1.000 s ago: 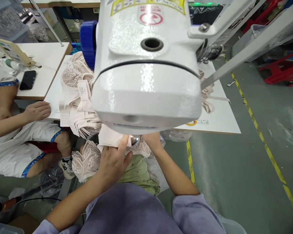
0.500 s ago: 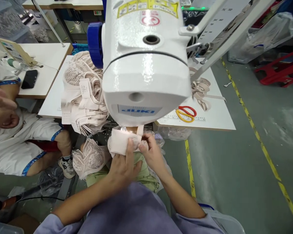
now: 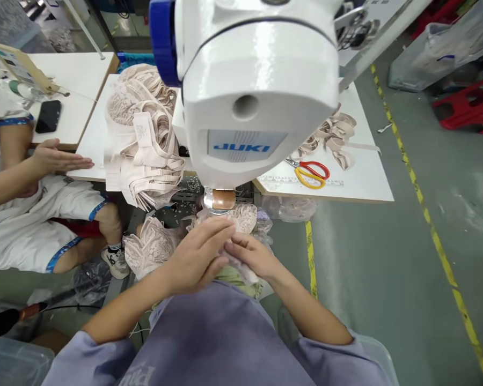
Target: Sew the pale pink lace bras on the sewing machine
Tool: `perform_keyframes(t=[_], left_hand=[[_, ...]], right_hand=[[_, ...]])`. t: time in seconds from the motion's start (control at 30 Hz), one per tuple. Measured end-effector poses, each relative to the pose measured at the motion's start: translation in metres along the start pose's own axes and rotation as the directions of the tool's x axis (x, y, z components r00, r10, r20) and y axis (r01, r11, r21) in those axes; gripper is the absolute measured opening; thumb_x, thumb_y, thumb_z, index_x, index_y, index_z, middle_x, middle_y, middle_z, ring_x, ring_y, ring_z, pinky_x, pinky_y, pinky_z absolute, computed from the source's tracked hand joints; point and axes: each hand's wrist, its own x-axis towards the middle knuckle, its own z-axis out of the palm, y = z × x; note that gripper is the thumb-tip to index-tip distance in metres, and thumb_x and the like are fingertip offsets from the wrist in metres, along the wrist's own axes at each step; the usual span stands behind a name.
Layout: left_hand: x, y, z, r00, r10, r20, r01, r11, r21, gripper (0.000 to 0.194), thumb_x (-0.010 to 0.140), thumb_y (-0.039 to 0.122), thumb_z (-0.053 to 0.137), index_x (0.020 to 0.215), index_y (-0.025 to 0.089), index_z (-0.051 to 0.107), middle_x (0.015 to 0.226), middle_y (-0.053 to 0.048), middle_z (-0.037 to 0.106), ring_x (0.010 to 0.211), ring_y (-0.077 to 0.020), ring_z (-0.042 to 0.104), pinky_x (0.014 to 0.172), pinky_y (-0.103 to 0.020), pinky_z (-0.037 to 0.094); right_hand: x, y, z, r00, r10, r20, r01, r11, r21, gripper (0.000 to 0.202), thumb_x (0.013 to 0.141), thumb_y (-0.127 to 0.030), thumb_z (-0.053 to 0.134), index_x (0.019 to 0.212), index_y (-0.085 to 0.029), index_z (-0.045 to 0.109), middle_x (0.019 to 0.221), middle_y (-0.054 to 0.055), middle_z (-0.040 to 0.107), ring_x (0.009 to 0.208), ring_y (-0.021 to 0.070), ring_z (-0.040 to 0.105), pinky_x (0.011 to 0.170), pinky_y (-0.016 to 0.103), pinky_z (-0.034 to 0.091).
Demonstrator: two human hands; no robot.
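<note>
Below the white sewing machine head (image 3: 257, 96), my left hand (image 3: 197, 254) lies over pale fabric with its fingers stretched together. My right hand (image 3: 253, 254) touches its fingertips from the right, fingers bent round part of the same light fabric (image 3: 243, 271). Pale lace (image 3: 245, 216) shows just beyond my fingers, beside the machine's metal and brown needle area (image 3: 221, 199). A beige lace bra cup (image 3: 153, 244) hangs to the left of my left hand. My hands hide most of the fabric between them.
Beige bras (image 3: 145, 145) are heaped on the left table part. Red and yellow scissors (image 3: 312, 174) and beige straps (image 3: 338, 134) lie on the right part (image 3: 366, 182). At far left, a person's hand (image 3: 60, 158) reaches near the heap, by a phone (image 3: 48, 116).
The view has shifted closer to the machine head. My left hand has moved over the fabric, and the flat pale panel is no longer spread out in view. The other person's hand has stretched out rightward.
</note>
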Motion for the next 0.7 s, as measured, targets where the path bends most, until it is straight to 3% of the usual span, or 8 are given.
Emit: perform_keyframes(t=[0.07,0.17,0.27,0.33,0.37,0.47,0.53,0.7], left_hand=[[0.002,-0.01,0.006,0.983,-0.087,0.159,0.077,0.995,0.067,0.038,0.101,0.035,0.036,0.104,0.012,0.066,0.099,-0.017,0.07,0.097,-0.0285,0.065,0.09,-0.045,0.05],[-0.004,-0.032,0.022,0.843,-0.462,0.275,0.48,0.877,0.002,0.049,0.1,0.042,0.037,0.07,0.015,0.063,0.06,-0.009,0.061,0.063,-0.0216,0.061,0.069,-0.036,0.049],[-0.014,-0.051,0.033,0.658,-0.543,0.521,0.752,0.438,-0.493,0.051,0.095,0.057,0.043,0.073,0.015,0.063,0.059,-0.006,0.06,0.058,-0.0182,0.058,0.056,-0.028,0.042],[-0.021,-0.058,0.036,0.649,-0.475,0.594,0.725,0.15,-0.672,0.049,0.089,0.062,0.052,0.08,0.015,0.063,0.062,-0.003,0.058,0.056,-0.0159,0.057,0.053,-0.026,0.041],[-0.023,-0.058,0.036,0.656,-0.477,0.585,0.697,0.085,-0.712,0.047,0.087,0.062,0.056,0.081,0.016,0.061,0.062,-0.001,0.056,0.055,-0.0142,0.055,0.054,-0.025,0.041],[-0.028,-0.052,0.031,0.679,-0.554,0.482,0.637,0.118,-0.762,0.042,0.088,0.057,0.059,0.075,0.017,0.057,0.062,0.003,0.05,0.052,-0.0089,0.045,0.053,-0.022,0.038],[-0.029,-0.045,0.027,0.715,-0.583,0.386,0.609,0.249,-0.753,0.041,0.093,0.051,0.055,0.073,0.016,0.058,0.064,0.002,0.052,0.054,-0.0086,0.045,0.053,-0.022,0.036],[-0.028,-0.033,0.024,0.79,-0.596,0.14,0.573,0.639,-0.513,0.036,0.099,0.038,0.047,0.075,0.016,0.062,0.063,0.003,0.052,0.062,-0.0115,0.049,0.062,-0.024,0.036]], right_hand=[[0.003,-0.003,-0.002,0.989,-0.035,0.142,0.083,0.933,-0.35,0.034,0.097,-0.044,0.051,0.081,-0.018,0.064,0.07,-0.001,0.057,0.063,0.0116,0.049,0.058,0.023,0.035],[0.011,0.005,-0.003,0.979,-0.186,0.083,0.167,0.502,-0.848,0.029,0.099,-0.026,0.047,0.078,-0.017,0.064,0.071,0.001,0.059,0.064,0.0131,0.05,0.058,0.027,0.031],[0.02,0.024,-0.002,0.91,-0.41,0.053,0.137,0.179,-0.974,0.03,0.1,-0.022,0.043,0.084,-0.017,0.068,0.07,0.004,0.059,0.063,0.0157,0.051,0.058,0.03,0.032],[0.024,0.035,-0.001,0.858,-0.506,0.085,0.189,0.156,-0.969,0.028,0.1,-0.021,0.043,0.094,-0.017,0.069,0.076,0.005,0.062,0.07,0.0182,0.056,0.063,0.03,0.04],[0.024,0.039,0.0,0.835,-0.544,0.079,0.211,0.186,-0.959,0.024,0.1,-0.021,0.045,0.101,-0.018,0.069,0.085,0.007,0.065,0.079,0.02,0.059,0.069,0.031,0.044],[0.022,0.041,0.004,0.771,-0.63,-0.095,0.195,0.375,-0.906,0.022,0.095,-0.027,0.057,0.115,-0.019,0.065,0.107,0.011,0.064,0.101,0.0239,0.06,0.085,0.036,0.049],[0.019,0.039,0.01,0.744,-0.632,-0.219,0.172,0.498,-0.85,0.024,0.092,-0.032,0.064,0.113,-0.02,0.065,0.102,0.009,0.063,0.094,0.0215,0.061,0.082,0.035,0.051],[0.02,0.036,0.024,0.791,-0.547,-0.274,0.145,0.602,-0.786,0.022,0.094,-0.036,0.062,0.109,-0.022,0.069,0.096,0.005,0.063,0.074,0.0144,0.061,0.07,0.029,0.052]])
